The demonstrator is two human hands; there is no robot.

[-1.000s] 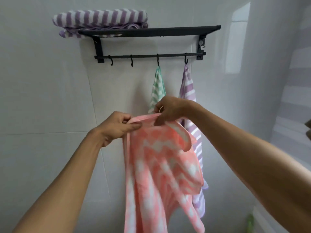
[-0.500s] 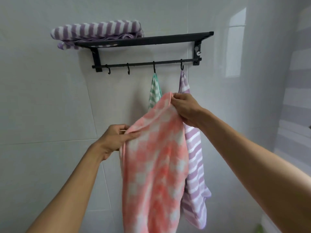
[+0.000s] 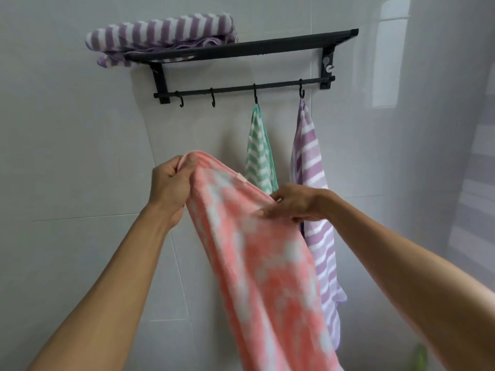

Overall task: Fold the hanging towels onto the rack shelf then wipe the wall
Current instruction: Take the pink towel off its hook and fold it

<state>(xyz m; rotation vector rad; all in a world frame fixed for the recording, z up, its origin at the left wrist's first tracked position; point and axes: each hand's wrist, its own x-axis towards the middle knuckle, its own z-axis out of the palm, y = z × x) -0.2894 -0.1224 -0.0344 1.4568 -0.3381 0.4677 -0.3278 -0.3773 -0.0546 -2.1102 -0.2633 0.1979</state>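
Head view: left hand (image 3: 171, 188) and right hand (image 3: 292, 203) are each gripping the pink towel's (image 3: 262, 263) top edge, probably squaring it for folding.

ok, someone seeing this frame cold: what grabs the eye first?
The pink towel in the centre foreground, hanging down and held along its top edge by the left hand and the right hand. Behind it, a green striped towel and a purple striped towel hang from hooks on the black rack. A folded purple striped towel lies on the left end of the rack's shelf.
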